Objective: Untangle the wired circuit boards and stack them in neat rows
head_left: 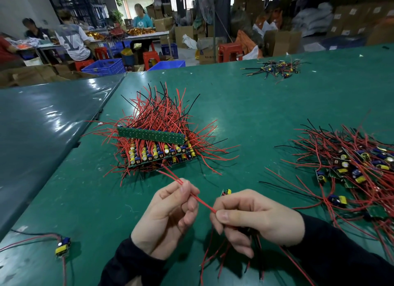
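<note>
Left hand [168, 217] pinches a pair of red wires [198, 198] that run to the right hand [255, 217], whose grip is curled round a bundle of boards mostly hidden in the fist, only one yellow part [227, 192] poking out and loose wire ends hanging below, cut off by the frame edge. On the green table [255, 119]: single wired board [63, 246] near left, stacked rows of boards [158, 149] ahead, tangled pile [354, 168] right and partly cropped, small heap [275, 69] far off. Beyond, people at another bench, blue crates [104, 67], red stools [230, 52], cartons [207, 54] with print too blurred to read.
</note>
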Tool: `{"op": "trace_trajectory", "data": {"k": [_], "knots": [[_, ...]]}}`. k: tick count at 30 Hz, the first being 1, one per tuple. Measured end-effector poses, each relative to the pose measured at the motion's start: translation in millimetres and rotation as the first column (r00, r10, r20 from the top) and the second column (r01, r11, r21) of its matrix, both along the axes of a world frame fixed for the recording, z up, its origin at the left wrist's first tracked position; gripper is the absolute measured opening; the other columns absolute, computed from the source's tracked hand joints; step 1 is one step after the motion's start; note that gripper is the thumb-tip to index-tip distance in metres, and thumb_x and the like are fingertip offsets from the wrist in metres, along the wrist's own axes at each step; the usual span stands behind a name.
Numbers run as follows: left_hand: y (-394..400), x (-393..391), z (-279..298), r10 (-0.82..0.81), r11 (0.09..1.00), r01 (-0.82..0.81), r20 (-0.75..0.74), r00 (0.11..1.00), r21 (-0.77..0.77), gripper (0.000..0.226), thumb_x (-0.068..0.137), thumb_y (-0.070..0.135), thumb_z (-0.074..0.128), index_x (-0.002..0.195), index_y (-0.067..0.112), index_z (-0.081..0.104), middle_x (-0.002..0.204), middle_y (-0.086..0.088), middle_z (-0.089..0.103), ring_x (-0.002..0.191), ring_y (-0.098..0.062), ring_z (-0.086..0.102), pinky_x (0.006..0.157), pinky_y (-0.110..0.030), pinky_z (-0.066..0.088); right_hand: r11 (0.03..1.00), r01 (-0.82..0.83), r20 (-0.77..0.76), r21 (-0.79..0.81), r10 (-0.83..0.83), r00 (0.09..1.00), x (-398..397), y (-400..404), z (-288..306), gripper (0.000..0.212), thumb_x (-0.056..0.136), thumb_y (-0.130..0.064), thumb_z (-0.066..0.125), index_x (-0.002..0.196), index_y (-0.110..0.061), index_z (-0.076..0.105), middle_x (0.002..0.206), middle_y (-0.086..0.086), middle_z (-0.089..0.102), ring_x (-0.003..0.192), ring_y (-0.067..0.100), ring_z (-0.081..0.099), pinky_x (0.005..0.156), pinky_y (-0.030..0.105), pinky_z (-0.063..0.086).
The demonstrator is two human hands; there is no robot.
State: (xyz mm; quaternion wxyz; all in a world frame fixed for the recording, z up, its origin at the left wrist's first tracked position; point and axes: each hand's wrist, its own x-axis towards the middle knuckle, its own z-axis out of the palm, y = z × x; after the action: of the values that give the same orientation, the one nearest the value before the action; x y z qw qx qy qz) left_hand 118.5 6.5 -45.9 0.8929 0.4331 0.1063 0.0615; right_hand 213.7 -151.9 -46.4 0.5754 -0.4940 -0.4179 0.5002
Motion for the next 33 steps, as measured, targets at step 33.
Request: {"op": "trace_trajectory", "data": {"k": [33], "knots": [[17.6,2.1,1.4,-0.137,0.954,0.126,-0.021,0.990,-0.272,0.048,0.044,0.017,0.094,0.050,0.004,0.048,0.048,-0.003,0.035,0.030,-0.008,0.012,0.026,-0.012,0.018,0.969,0.247,0.604,0.009,-0.202,0.771,-2.4,5.5,-14.7,0.020,0.098,-0.013,0.048,0.080,-0.010,0.058,0.050,-0.007,0.047,0.040,0.007,0.045,0.051,0.024,0.040]]}}
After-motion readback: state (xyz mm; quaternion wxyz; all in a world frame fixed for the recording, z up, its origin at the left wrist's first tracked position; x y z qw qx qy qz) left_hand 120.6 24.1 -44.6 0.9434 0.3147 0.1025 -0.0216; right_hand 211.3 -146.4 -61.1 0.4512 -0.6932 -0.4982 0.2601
